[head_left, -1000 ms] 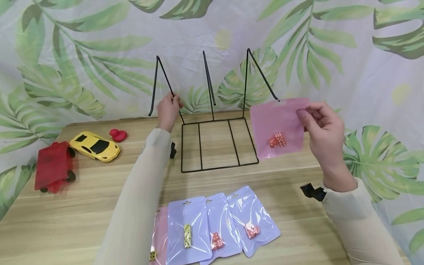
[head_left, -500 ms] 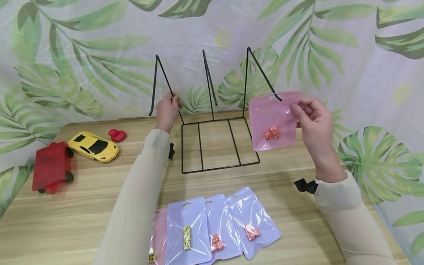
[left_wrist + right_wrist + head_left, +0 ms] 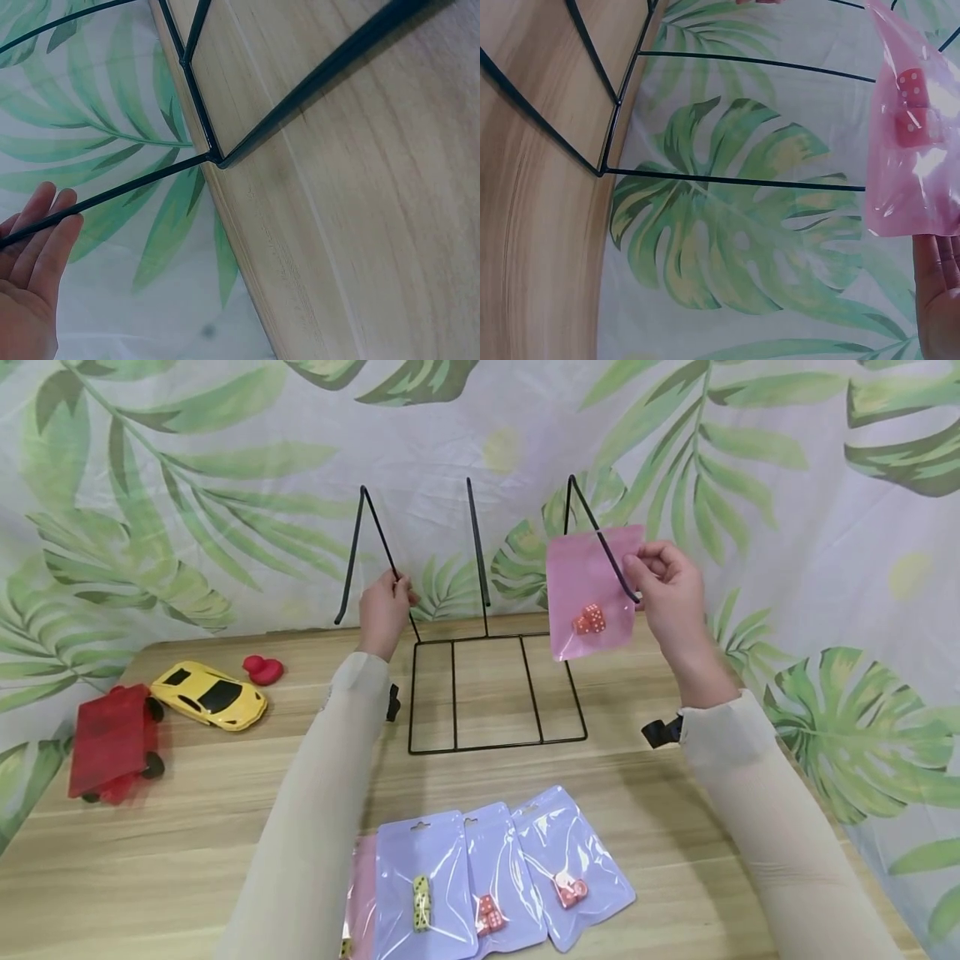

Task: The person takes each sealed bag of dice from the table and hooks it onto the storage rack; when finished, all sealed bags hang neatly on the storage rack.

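A black wire rack stands at the back of the table, with three upright arms that slope down toward the front. My left hand grips its left upright; in the left wrist view those fingers curl round the rod. With thumb and fingers my right hand pinches the right edge of a pink zip bag holding red dice. The right hook passes through the bag near its top edge, and its tip shows in front of the bag. In the right wrist view the bag covers part of the fingers.
Several lilac bags of dice lie overlapping at the front of the table, beside a pink bag partly hidden by my left sleeve. At left sit a yellow toy car, a red toy vehicle and a red rubber duck.
The pink bag was at the right hook's tip; my right hand has moved it back and up along the hook, leftward in view. My left hand keeps its hold on the rack.
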Available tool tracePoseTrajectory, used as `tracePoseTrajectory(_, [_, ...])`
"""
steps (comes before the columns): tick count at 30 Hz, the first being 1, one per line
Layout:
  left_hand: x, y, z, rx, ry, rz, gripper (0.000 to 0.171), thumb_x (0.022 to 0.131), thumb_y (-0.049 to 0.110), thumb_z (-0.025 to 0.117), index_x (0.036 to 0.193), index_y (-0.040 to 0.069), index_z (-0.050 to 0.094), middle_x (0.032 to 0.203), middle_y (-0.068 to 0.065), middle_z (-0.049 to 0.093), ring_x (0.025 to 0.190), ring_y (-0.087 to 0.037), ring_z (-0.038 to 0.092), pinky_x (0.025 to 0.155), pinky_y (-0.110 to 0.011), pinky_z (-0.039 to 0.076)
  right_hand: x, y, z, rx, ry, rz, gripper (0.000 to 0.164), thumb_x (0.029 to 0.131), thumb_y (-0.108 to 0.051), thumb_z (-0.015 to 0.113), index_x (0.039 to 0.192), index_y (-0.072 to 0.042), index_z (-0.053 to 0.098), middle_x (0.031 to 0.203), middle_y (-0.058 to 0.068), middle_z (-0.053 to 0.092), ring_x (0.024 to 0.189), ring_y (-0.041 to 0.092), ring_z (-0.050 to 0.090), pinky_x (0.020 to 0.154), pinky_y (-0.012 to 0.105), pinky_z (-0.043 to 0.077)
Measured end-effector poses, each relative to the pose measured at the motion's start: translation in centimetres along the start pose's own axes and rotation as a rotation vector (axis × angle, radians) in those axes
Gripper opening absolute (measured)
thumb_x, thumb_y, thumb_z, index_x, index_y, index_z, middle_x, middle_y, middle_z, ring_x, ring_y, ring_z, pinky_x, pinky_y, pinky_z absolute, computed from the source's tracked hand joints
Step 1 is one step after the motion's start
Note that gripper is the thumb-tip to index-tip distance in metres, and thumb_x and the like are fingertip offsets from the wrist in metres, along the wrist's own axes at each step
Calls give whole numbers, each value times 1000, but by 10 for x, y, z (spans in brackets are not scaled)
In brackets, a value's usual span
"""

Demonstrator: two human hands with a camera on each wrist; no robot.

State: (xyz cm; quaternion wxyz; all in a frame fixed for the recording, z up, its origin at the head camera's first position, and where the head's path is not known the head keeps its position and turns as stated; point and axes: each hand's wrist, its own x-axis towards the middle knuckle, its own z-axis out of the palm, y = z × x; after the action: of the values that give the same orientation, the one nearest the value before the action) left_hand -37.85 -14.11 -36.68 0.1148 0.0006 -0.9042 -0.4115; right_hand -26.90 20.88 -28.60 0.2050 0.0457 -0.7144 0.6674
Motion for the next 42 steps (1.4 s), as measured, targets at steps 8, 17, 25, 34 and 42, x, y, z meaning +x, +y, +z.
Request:
tracePoseTrajectory(8, [2, -2, 1, -7, 1, -5, 37, 109, 29, 37, 115, 3, 62, 107, -14, 73, 99, -29, 67, 79, -40, 51, 27, 7, 12, 29, 53, 16, 15, 93, -6, 67, 84, -16, 61, 70, -12, 64, 62, 1, 56, 56, 13, 45])
tracePoseTrajectory(17, [0, -3, 1, -13, -9, -27, 37, 110, 30, 36, 118, 4, 61, 108, -13, 72, 100, -29, 67, 80, -40, 51, 53, 8, 27, -98, 103, 26, 12, 93, -9, 66, 83, -14, 61, 66, -14, 60, 61, -1, 54, 57, 13, 45])
tracePoseTrajectory(25, [-1, -2, 1, 6, 13, -5, 36, 109, 29, 37, 115, 3, 62, 105, -14, 73, 98, -30, 67, 78, -40, 50, 66, 9, 32, -158, 96, 45, 8, 94, -14, 63, 86, -13, 61, 65, -14, 58, 52, 0, 52, 47, 15, 46])
tracePoseTrajectory(34, [-1, -2, 3, 20, 17, 20, 37, 110, 28, 36, 115, 3, 62, 103, -15, 73, 92, -30, 66, 69, -35, 45, 76, 14, 35, -229, 96, 98, 7, 97, -17, 60, 95, -10, 61, 71, -10, 58, 54, 3, 52, 48, 18, 50])
tracePoseTrajectory(42, [-3, -1, 4, 32, 42, 17, 36, 110, 28, 36, 114, 4, 62, 101, -14, 73, 89, -30, 66, 66, -34, 44, 66, 9, 24, -150, 62, 158, 34, 92, -32, 71, 116, -10, 62, 94, -3, 70, 73, 6, 67, 53, 18, 53])
